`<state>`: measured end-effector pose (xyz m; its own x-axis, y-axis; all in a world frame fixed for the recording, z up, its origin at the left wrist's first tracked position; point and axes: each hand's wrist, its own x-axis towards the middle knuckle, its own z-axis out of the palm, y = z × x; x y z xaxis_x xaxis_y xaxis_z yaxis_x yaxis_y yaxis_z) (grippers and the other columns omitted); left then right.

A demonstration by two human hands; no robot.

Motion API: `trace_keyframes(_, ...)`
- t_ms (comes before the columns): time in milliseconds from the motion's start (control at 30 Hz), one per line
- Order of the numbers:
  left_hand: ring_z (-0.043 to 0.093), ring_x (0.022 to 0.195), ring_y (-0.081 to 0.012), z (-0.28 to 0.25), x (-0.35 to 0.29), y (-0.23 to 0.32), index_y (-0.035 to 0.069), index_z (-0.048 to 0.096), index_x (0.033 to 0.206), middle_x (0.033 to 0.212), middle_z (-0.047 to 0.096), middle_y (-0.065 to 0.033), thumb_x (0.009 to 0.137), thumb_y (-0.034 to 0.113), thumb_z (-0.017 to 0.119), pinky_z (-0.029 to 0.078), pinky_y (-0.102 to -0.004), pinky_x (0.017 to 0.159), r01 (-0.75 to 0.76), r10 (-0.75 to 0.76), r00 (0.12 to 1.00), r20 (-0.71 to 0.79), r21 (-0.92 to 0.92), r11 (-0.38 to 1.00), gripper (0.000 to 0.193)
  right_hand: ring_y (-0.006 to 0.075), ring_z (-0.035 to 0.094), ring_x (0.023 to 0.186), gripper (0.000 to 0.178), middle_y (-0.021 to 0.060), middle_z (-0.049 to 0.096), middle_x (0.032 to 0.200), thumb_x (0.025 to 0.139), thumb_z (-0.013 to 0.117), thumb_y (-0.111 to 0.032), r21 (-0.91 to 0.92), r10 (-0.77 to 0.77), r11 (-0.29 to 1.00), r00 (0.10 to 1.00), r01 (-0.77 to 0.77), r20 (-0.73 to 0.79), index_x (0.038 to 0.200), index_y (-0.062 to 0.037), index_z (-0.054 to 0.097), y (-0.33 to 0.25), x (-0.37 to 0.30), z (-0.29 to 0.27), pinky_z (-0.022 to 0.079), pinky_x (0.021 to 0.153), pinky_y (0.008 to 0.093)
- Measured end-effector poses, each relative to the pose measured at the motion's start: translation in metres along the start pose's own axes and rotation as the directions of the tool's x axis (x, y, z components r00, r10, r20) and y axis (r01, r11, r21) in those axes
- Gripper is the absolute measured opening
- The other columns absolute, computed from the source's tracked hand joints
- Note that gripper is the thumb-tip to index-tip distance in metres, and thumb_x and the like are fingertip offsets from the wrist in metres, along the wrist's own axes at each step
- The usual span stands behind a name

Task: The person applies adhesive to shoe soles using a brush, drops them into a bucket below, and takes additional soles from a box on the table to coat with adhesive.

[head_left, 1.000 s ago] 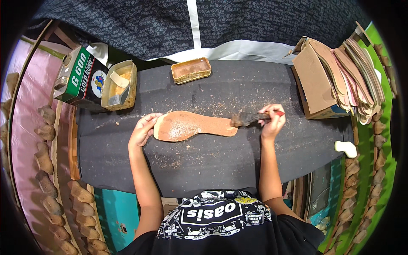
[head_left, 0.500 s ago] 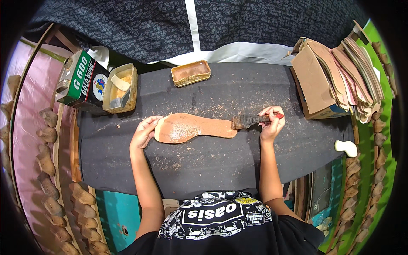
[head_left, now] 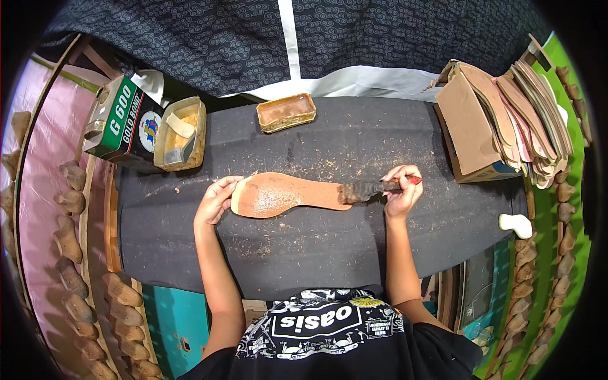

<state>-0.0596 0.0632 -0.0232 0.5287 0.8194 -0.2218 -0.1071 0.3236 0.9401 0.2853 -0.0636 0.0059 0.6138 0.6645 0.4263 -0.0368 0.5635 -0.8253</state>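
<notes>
Black printed T-shirt (head_left: 411, 351) nearest the lens. Shoe lasts (head_left: 123, 291) rowed at either side, running outward. Next, both hands. Left hand (head_left: 215, 201): thumb and fingers pinching the broad end of a tan shoe insole (head_left: 269, 195) at its pale rim. Right hand (head_left: 403, 191): fingers curled round the red handle of a flat brush (head_left: 364, 191), dark bristles over the insole's narrow heel end, apparently touching. Insole sits between the hands, mid-bench, toe to the left; lying flat or lifted slightly, cannot tell.

Handling, by judgement: thin, light, fairly stiff with some spring, hardly fragile. Wet sheen across the forefoot, so probably slick or tacky there; best hold is the pale, dry-looking margin at the toe, or the side edges, clear of the film.

Bench (head_left: 304, 259) under dark cloth, strewn with shavings (head_left: 328, 164). White shoe-shaped piece (head_left: 516, 225) at the right edge. Farther out, left: stained rectangular tub (head_left: 200, 136) with a pale spreader (head_left: 180, 126) inside, just beside a green-and-black tin (head_left: 117, 120). Right: cardboard box (head_left: 467, 126) packed with sole-shaped sheets (head_left: 538, 114). Toward the far edge, shallow tray (head_left: 288, 125), brownish contents. Beyond: dark patterned curtain (head_left: 183, 50), white strip down it.
</notes>
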Motion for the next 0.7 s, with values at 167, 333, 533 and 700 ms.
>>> trace_keyframes(167, 0.056, 0.084, -0.0105, 0.002, 0.001, 0.001, 0.001, 0.050, 0.102, 0.097, 0.057, -0.0055, 0.083, 0.015, 0.047, 0.047, -0.0237, 0.070, 0.003, -0.003, 1.000, -0.004, -0.007, 1.000, 0.023, 0.0139, 0.047, 0.050, 0.010, 0.0130, 0.050, 0.062, 0.075, 0.040, -0.012, -0.067, -0.024, 0.997, 0.999, 0.027, 0.040, 0.072, -0.0017, 0.041, 0.004, 0.001, 0.002, 0.036, 0.040, 0.0202)
trace_keyframes(333, 0.056, 0.083, -0.0099, 0.002, 0.000, 0.001, 0.001, 0.051, 0.101, 0.096, 0.057, -0.0052, 0.084, 0.016, 0.047, 0.047, -0.0230, 0.070, -0.004, 0.004, 1.000, -0.014, 0.011, 1.000, 0.023, 0.0127, 0.046, 0.050, 0.011, 0.0119, 0.049, 0.062, 0.074, 0.042, -0.012, -0.140, -0.116, 0.984, 0.993, 0.109, -0.037, 0.069, -0.0016, 0.042, -0.005, 0.005, -0.001, 0.034, 0.038, 0.0186)
trace_keyframes(533, 0.056, 0.082, -0.0091, 0.001, 0.001, 0.000, 0.001, 0.051, 0.101, 0.095, 0.057, -0.0046, 0.084, 0.016, 0.047, 0.048, -0.0223, 0.069, -0.013, 0.013, 1.000, -0.014, -0.001, 1.000, 0.023, 0.0124, 0.046, 0.050, 0.012, 0.0116, 0.051, 0.062, 0.074, 0.042, -0.012, -0.042, -0.131, 0.990, 0.991, 0.132, 0.026, 0.068, -0.0014, 0.042, 0.005, 0.000, 0.004, 0.034, 0.041, 0.0183)
trace_keyframes(700, 0.055, 0.083, -0.0091, 0.002, -0.001, 0.002, 0.001, 0.051, 0.101, 0.095, 0.057, -0.0044, 0.084, 0.016, 0.047, 0.047, -0.0223, 0.070, 0.003, -0.003, 1.000, -0.015, 0.007, 1.000, 0.023, 0.0134, 0.046, 0.049, 0.008, 0.0119, 0.050, 0.061, 0.073, 0.042, -0.007, -0.172, -0.189, 0.968, 0.982, 0.184, -0.009, 0.068, -0.0015, 0.042, 0.002, 0.010, -0.011, 0.034, 0.041, 0.0191)
